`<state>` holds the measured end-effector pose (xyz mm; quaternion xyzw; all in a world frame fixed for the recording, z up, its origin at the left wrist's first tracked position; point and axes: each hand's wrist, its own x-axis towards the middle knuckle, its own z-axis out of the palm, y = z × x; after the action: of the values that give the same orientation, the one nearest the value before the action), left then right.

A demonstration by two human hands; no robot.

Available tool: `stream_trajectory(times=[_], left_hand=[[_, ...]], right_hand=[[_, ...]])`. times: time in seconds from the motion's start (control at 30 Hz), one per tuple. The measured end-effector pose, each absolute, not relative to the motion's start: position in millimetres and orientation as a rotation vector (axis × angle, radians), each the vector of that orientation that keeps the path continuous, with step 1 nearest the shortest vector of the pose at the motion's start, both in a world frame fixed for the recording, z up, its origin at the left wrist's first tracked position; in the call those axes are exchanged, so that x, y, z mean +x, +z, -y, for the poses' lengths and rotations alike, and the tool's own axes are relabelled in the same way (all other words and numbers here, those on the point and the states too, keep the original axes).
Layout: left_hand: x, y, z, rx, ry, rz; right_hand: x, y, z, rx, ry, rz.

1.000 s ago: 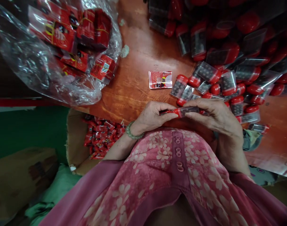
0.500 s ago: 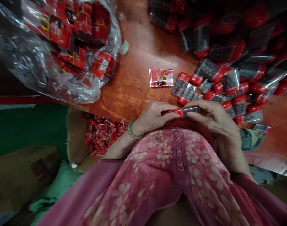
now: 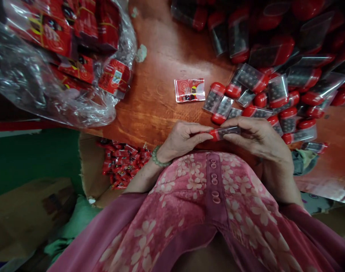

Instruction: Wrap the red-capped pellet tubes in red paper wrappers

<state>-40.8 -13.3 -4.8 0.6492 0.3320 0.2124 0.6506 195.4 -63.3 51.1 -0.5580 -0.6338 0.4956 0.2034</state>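
Observation:
Between my two hands lies a clear plastic bottle with a red cap, held sideways above the table's near edge; its inside looks dark. My left hand pinches the red end between thumb and fingers. Fingers of my right hand are closed around the clear end. Just beyond my hands, a flat red printed packet lies alone on the table. Close to my right hand are several similar red-capped bottles with dark round beads showing inside.
A large clear plastic bag of banded red packets stands at the left on the orange-brown table. Below the edge, a cardboard box holds many small red packets. A heap of red-capped bottles spreads across the right.
The view has shifted slightly, so the bag and packet appear a little further left. Both hands keep their hold on the bottle, which looks turned a little.

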Motion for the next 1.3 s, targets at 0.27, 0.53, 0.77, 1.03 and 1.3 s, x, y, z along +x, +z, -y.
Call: stream_trajectory(times=[0.27, 0.53, 0.77, 1.03, 1.3], left_hand=[[-38.9, 2.9, 10.6, 1.436, 0.370, -0.737], [-41.8, 2.7, 1.5, 1.225, 0.207, -0.788], [-39.7, 3.7, -2.0, 0.931, 0.142, -0.738], [-39.2, 0.7, 2.1, 0.803, 0.111, -0.738], [-38.1, 7.8, 1.3, 0.972, 0.063, -0.753]], right_hand=[[193.5, 57.2, 54.2, -1.529, 1.468, 1.777], [185.4, 54.2, 52.1, -1.603, 1.702, 1.259], [182.0, 43.7, 51.7, -1.545, 1.824, 0.971], [164.4, 36.1, 72.8, -1.675, 1.632, 0.984], [162.6, 25.6, 87.7, -1.636, 1.618, 1.069]])
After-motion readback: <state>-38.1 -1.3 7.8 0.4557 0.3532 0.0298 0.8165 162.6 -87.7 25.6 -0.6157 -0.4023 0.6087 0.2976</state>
